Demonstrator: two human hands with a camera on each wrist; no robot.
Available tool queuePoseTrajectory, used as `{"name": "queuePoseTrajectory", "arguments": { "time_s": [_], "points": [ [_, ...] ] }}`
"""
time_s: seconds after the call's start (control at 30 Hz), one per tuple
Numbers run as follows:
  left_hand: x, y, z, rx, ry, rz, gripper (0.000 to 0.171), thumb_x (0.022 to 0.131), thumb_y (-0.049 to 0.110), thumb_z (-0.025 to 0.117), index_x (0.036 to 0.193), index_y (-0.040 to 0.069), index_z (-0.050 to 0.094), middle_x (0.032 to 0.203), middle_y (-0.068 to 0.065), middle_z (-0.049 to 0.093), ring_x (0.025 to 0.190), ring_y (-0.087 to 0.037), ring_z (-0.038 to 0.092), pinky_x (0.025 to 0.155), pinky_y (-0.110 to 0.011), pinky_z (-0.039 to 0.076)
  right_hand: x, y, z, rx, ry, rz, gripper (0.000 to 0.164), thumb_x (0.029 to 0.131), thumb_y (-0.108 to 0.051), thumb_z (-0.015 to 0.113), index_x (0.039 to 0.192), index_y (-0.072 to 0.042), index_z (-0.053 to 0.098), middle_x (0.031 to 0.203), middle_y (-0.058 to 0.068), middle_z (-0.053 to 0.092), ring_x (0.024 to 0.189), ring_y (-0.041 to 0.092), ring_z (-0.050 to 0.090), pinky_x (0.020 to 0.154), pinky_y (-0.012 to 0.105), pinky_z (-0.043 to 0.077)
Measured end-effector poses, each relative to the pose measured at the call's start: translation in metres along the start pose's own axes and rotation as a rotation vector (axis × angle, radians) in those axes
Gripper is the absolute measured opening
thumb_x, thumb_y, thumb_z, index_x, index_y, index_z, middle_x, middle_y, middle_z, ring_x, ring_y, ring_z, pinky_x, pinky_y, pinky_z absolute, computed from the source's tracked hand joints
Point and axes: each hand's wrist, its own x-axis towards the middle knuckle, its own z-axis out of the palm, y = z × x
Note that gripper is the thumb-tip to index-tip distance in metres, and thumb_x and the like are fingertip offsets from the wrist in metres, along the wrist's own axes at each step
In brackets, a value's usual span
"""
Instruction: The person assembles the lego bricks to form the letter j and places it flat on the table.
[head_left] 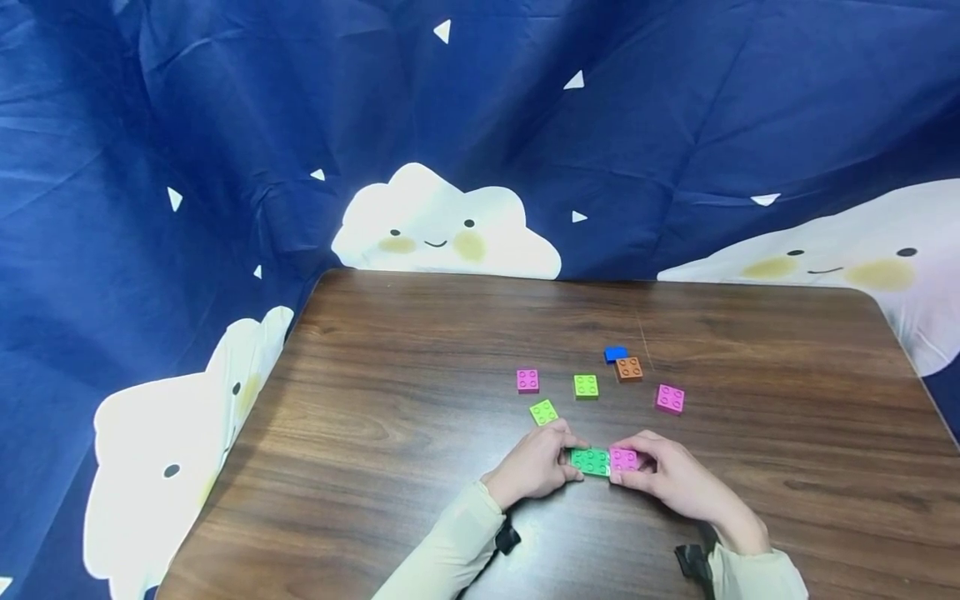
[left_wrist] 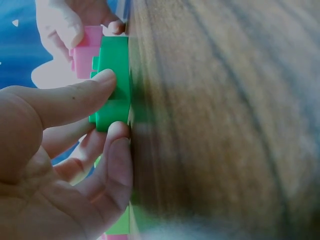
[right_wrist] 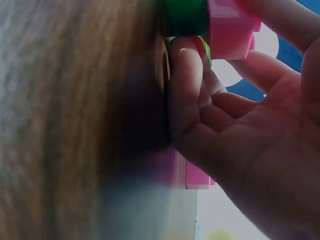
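Note:
A long green building brick (head_left: pixel 589 462) lies on the table, its studs facing up. My left hand (head_left: pixel 534 463) pinches it between thumb and fingers near its left end. My right hand (head_left: pixel 677 477) grips a pink square brick (head_left: pixel 623 460) at the green brick's right end. In the left wrist view the pink brick (left_wrist: pixel 89 52) sits higher than the green brick (left_wrist: pixel 114 85), overlapping its far end at stud level. From the right wrist, the pink brick (right_wrist: pixel 231 30) appears against the top of the green one (right_wrist: pixel 186 17).
Beyond the hands lie a lime brick (head_left: pixel 543 412), another lime brick (head_left: pixel 586 387), a pink brick (head_left: pixel 527 381), an orange-brown brick (head_left: pixel 628 369) against a blue brick (head_left: pixel 615 354), and a pink brick (head_left: pixel 670 398) at right. A blue cloth (head_left: pixel 480 108) hangs behind the wooden table (head_left: pixel 360 500).

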Motion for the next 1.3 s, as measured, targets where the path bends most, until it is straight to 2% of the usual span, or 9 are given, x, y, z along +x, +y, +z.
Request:
{"name": "queuePoseTrajectory", "arguments": {
  "time_s": [0.33,0.67,0.77,0.87,1.0,1.07,1.17,1.3],
  "points": [
    [-0.001,0.003,-0.002,0.002,0.005,0.002,0.039,0.080,0.020,0.078,0.117,0.012,0.070,0.084,0.005,0.054,0.067,0.003,0.042,0.063,-0.010,0.036,0.000,0.001,-0.002,-0.007,-0.010,-0.002,0.032,0.083,-0.028,0.074,0.109,-0.009,0.069,0.094,-0.004,0.061,0.077,-0.002,0.050,0.064,0.020,0.042],
    [-0.003,0.005,-0.002,0.051,0.012,0.040,0.040,0.082,0.021,0.076,0.120,0.012,0.067,0.098,0.003,0.058,0.075,-0.001,0.044,0.068,-0.011,0.037,0.001,-0.001,-0.003,-0.032,-0.015,0.014,0.036,0.083,-0.030,0.074,0.111,-0.008,0.069,0.093,-0.005,0.062,0.077,0.000,0.049,0.065,0.020,0.041],
    [-0.006,0.004,-0.004,0.014,0.013,0.036,0.044,0.083,0.024,0.074,0.124,0.010,0.064,0.101,0.001,0.059,0.075,-0.001,0.045,0.068,-0.012,0.037,0.000,-0.001,-0.002,-0.033,-0.010,0.014,0.037,0.083,-0.030,0.074,0.111,-0.007,0.069,0.092,-0.005,0.062,0.078,0.000,0.049,0.065,0.020,0.041],
    [-0.008,0.001,-0.008,-0.046,0.084,0.017,0.040,0.086,0.025,0.070,0.123,0.009,0.064,0.101,0.001,0.062,0.076,0.000,0.047,0.068,-0.011,0.039,-0.001,-0.002,-0.001,-0.035,-0.004,0.013,0.037,0.082,-0.030,0.075,0.111,-0.007,0.070,0.092,-0.005,0.062,0.077,0.000,0.049,0.065,0.021,0.041],
    [-0.010,-0.006,-0.016,-0.116,0.277,-0.035,0.030,0.087,0.020,0.067,0.114,0.007,0.067,0.095,-0.001,0.064,0.074,-0.001,0.051,0.068,-0.012,0.042,-0.001,-0.003,0.000,-0.040,-0.005,0.024,0.038,0.082,-0.031,0.075,0.111,-0.007,0.070,0.092,-0.005,0.062,0.078,0.000,0.048,0.066,0.022,0.042],
    [-0.010,-0.010,-0.020,-0.147,0.353,-0.080,0.029,0.085,0.018,0.067,0.112,0.006,0.067,0.094,-0.003,0.062,0.072,-0.002,0.050,0.066,-0.013,0.042,-0.001,-0.003,0.000,-0.041,-0.009,0.029,0.039,0.082,-0.032,0.075,0.111,-0.007,0.070,0.092,-0.006,0.062,0.078,0.000,0.048,0.066,0.022,0.042],
    [-0.011,-0.016,-0.024,-0.188,0.394,-0.152,0.033,0.084,0.017,0.069,0.114,0.005,0.065,0.100,-0.008,0.058,0.072,-0.003,0.048,0.066,-0.014,0.042,-0.001,-0.002,0.000,-0.038,-0.011,0.031,0.039,0.082,-0.032,0.075,0.112,-0.007,0.070,0.092,-0.006,0.062,0.078,0.001,0.048,0.066,0.021,0.041],
    [-0.010,-0.020,-0.024,-0.179,0.386,-0.209,0.039,0.082,0.019,0.071,0.118,0.005,0.063,0.105,-0.010,0.057,0.075,-0.005,0.048,0.068,-0.016,0.043,0.000,-0.002,-0.001,-0.036,-0.008,0.024,0.038,0.082,-0.032,0.075,0.112,-0.007,0.070,0.092,-0.006,0.062,0.078,0.002,0.049,0.066,0.021,0.041]
  ]
}}
